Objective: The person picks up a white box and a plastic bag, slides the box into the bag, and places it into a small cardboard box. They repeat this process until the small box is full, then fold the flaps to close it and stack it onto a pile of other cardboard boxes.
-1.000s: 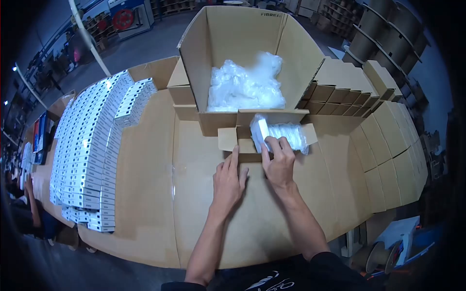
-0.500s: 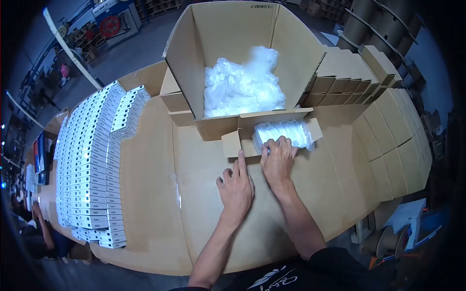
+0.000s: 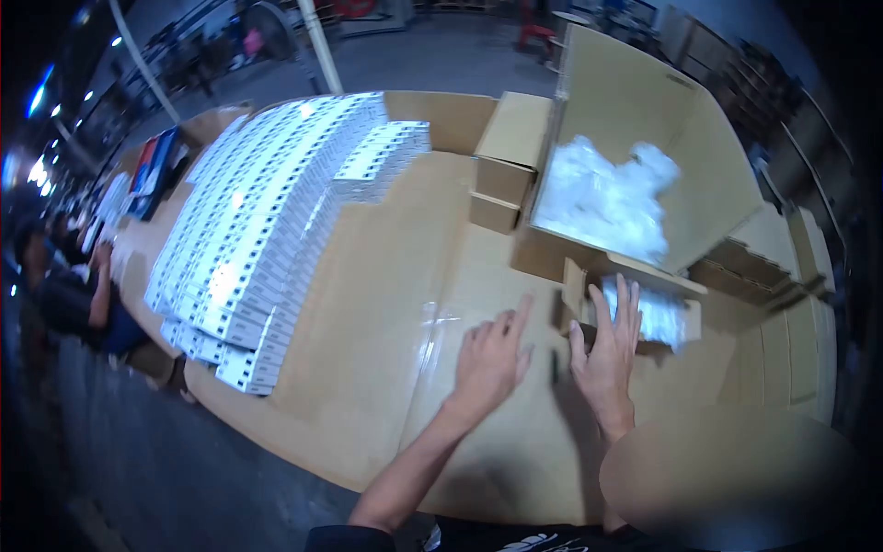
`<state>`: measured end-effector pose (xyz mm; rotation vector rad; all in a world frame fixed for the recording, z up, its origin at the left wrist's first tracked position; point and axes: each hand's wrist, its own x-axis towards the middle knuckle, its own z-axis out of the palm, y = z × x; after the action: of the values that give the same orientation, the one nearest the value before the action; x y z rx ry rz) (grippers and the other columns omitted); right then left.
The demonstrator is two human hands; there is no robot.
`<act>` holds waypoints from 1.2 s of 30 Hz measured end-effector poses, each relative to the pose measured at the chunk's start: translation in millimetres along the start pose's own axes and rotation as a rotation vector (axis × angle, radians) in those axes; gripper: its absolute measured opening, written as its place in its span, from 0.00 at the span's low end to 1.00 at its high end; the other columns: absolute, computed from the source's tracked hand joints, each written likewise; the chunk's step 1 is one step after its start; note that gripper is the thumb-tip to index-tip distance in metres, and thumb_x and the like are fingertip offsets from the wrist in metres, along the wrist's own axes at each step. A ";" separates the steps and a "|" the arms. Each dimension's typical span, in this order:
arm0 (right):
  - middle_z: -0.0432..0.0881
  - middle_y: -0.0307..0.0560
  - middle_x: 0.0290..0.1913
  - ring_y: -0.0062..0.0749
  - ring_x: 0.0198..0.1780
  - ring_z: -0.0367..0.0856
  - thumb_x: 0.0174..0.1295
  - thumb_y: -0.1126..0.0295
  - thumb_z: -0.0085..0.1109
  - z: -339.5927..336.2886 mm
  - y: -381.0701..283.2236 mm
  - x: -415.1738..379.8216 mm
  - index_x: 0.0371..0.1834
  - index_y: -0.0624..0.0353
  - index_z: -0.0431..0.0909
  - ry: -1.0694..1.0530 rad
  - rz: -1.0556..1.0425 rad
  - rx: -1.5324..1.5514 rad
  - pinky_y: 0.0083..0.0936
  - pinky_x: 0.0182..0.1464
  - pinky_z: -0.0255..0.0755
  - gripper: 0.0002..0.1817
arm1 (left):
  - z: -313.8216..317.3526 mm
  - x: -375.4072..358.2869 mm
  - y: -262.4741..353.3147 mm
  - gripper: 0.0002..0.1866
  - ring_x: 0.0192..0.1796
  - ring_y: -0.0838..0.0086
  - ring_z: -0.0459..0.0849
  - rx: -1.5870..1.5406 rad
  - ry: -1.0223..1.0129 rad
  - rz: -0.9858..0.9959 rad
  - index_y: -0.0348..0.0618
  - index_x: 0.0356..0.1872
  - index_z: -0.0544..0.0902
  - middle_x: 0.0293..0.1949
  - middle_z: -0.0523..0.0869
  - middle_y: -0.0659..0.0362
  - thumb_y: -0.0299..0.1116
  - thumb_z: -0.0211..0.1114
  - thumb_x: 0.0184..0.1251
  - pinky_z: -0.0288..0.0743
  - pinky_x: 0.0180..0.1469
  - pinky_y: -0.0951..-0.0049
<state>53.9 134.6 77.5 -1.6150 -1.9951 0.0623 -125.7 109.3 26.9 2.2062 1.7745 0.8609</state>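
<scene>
My left hand [image 3: 489,366] is over the cardboard-covered table, index finger stretched out and thumb apart, holding nothing. My right hand [image 3: 607,359] is open with fingers spread, at the near side of a small open carton [image 3: 574,293]. Its fingertips overlap the carton and the left end of a bubble-wrapped bundle [image 3: 658,315] lying in it. The bundle bulges over the carton's near edge, and its contents are blurred by the wrap. Right behind stands a big open cardboard box [image 3: 635,106] with a heap of clear bubble wrap [image 3: 598,198] inside.
Rows of small white boxes [image 3: 267,202] cover the table's left part. Closed brown cartons [image 3: 515,129] stand left of the big box, and more cartons [image 3: 782,354] are stacked at the right. Another person [image 3: 87,290] is at the far left. A blurred oval hides the lower right.
The view has turned left, shifting everything rightward. My right hand has come off the bubble-wrapped bundle and spread its fingers. My left hand has moved away from the small carton.
</scene>
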 end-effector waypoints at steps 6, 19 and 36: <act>0.69 0.69 0.72 0.68 0.76 0.66 0.60 0.74 0.67 47.5 -67.6 70.6 0.57 0.63 0.80 -0.165 -0.538 0.304 0.53 0.76 0.64 0.21 | -50.5 46.9 -134.1 0.30 0.57 0.48 0.81 0.154 0.301 -0.105 0.39 0.71 0.72 0.56 0.82 0.44 0.31 0.67 0.68 0.77 0.60 0.50; 0.74 0.68 0.67 0.61 0.71 0.72 0.67 0.66 0.63 125.6 -119.6 199.0 0.70 0.67 0.71 -0.593 -0.669 0.247 0.45 0.74 0.67 0.29 | -71.5 149.9 -292.2 0.20 0.58 0.58 0.80 0.582 0.521 -0.076 0.39 0.58 0.80 0.52 0.81 0.53 0.24 0.64 0.63 0.77 0.58 0.60; 0.85 0.41 0.57 0.25 0.57 0.81 0.78 0.68 0.59 54.3 -86.1 145.4 0.70 0.58 0.78 -0.818 -0.210 1.223 0.25 0.57 0.78 0.20 | -94.9 46.4 -69.3 0.24 0.53 0.55 0.83 0.102 0.674 0.284 0.40 0.45 0.78 0.48 0.81 0.52 0.15 0.78 0.46 0.80 0.54 0.57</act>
<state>-63.2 260.6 121.6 -0.5567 -1.8844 1.6979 -229.1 151.6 85.8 2.4539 1.7872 1.7849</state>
